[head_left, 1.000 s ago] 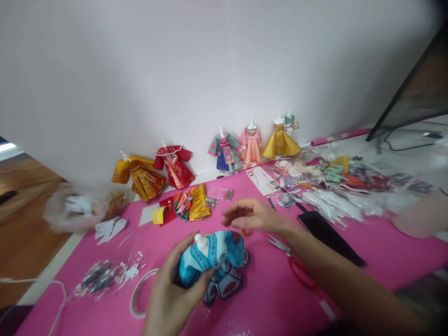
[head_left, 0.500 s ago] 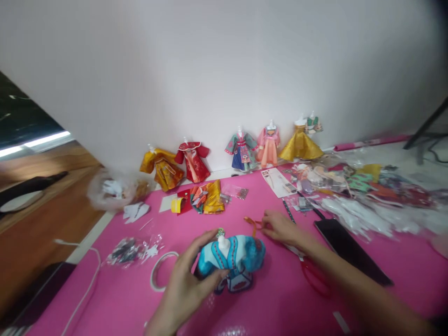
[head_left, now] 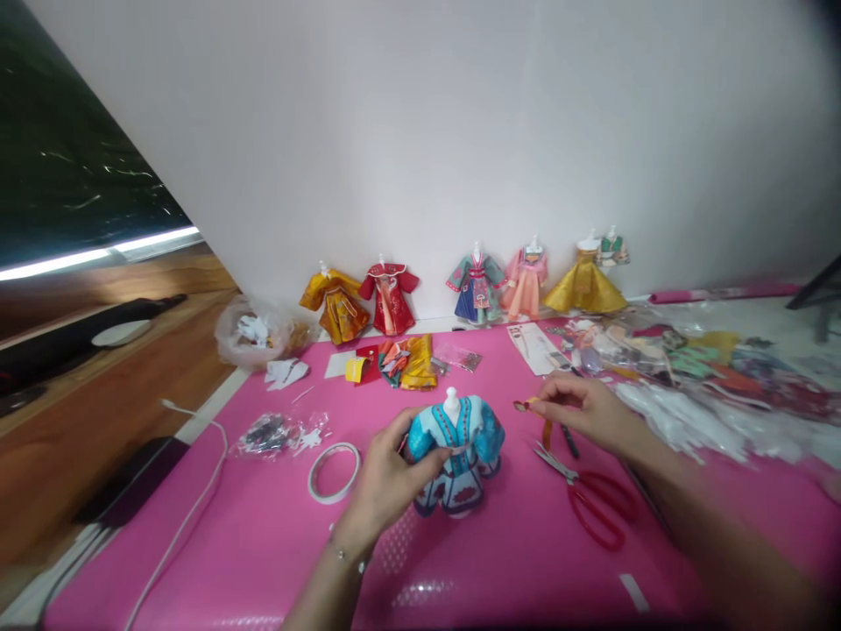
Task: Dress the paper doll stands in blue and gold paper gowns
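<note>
A small blue paper robe (head_left: pixel 455 456) on a white mannequin bust stands upright near the middle of the pink bench (head_left: pixel 263 543), steadied by the left hand (head_left: pixel 387 482), whose fingers curl partway closed around the garment's left sleeve and waist with the thumb laid across its front. Just to the right, the right hand (head_left: pixel 584 410) hovers above the bench with thumb and forefinger pinched tight on a narrow orange ribbon strip (head_left: pixel 535 414), the other fingers loosely bent; the strip hangs down from the pinch, apart from the robe. Red-handled scissors (head_left: pixel 591 499) lie flat on the bench below that hand, blades pointing toward the robe. A roll of white tape (head_left: pixel 335 472) lies just left of the left hand, with a clear packet of small parts (head_left: pixel 276 434) beyond it. Farther back, a heap of folded coloured paper (head_left: pixel 398 362) rests on the bench, and a row of finished paper costumes (head_left: pixel 477 285) stands against the white wall. Plastic-wrapped sheets (head_left: pixel 689 368) are spread out at the right.
</note>
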Demonstrator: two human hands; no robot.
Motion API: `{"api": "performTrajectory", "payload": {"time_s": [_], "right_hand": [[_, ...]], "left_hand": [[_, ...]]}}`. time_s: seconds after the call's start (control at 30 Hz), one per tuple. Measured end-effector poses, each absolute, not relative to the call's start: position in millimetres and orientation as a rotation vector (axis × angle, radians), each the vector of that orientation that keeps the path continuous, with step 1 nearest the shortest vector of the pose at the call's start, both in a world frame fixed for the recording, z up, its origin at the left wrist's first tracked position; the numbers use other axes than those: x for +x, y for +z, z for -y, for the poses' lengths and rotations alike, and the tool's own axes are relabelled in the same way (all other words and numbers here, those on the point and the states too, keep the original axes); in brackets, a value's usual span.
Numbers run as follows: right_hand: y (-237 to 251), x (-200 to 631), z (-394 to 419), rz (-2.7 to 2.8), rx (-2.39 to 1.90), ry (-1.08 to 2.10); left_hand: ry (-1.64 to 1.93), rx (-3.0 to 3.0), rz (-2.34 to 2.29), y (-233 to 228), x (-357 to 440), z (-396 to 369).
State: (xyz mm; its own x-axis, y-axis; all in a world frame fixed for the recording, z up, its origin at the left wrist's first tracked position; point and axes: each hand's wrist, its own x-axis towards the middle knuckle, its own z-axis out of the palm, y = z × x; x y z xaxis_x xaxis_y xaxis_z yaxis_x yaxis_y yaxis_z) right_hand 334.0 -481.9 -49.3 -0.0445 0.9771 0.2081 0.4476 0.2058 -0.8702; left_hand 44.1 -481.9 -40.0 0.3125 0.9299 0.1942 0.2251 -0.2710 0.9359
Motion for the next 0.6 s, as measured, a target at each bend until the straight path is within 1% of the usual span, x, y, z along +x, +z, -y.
{"api": "performTrajectory", "payload": {"time_s": [0.27, 0.6], "right_hand": [[-37, 319, 518, 1.543, -1.305, 1.241], [-27, 303, 537, 1.524, -1.250, 1.385]], "left_hand": [[0.997, 1.733, -0.999, -44, 47, 486], [0.927, 1.826, -1.067, -45, 34, 499]]}}
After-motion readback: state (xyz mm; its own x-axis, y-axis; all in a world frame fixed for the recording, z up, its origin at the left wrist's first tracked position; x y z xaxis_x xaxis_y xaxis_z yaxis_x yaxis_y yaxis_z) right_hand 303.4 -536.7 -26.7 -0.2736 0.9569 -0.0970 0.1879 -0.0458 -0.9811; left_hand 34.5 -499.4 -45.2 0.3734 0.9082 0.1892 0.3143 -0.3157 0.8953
